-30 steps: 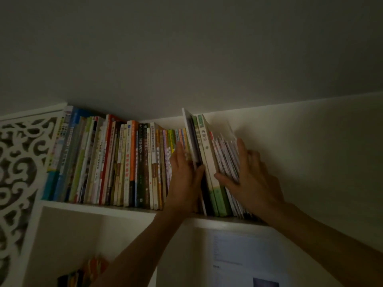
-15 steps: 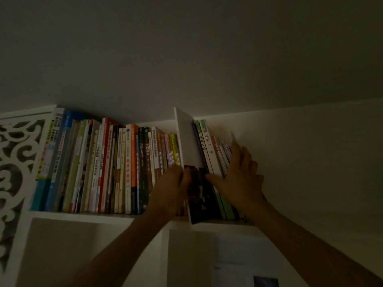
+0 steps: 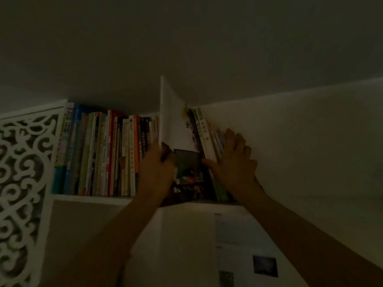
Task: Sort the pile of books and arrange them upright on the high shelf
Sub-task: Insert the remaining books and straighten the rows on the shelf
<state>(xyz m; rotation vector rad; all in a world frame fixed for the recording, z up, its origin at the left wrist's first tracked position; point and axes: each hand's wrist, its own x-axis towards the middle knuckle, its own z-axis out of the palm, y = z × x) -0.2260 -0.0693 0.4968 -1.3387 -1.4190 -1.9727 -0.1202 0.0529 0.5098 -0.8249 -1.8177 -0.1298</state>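
A long row of upright books (image 3: 107, 154) fills the high shelf (image 3: 89, 198) just under the ceiling. My left hand (image 3: 155, 170) grips the near edge of a tall, thin white-covered book (image 3: 176, 129) with a dark picture at its bottom. That book sticks out of the row toward me. My right hand (image 3: 234, 164) lies flat with spread fingers against the leaning books (image 3: 209, 141) at the right end of the row, thumb at their spines. The scene is dim.
A white carved fretwork panel (image 3: 20, 172) stands at the left end of the shelf. A white wall (image 3: 300, 141) closes the right side. Below the shelf hangs a printed sheet (image 3: 238, 245) with small pictures. The ceiling (image 3: 186, 48) is close above the books.
The tall white book has come farther out of the row toward me, showing more of its cover. My left hand has taken hold of its edge. My right hand stays pressed on the leaning books.
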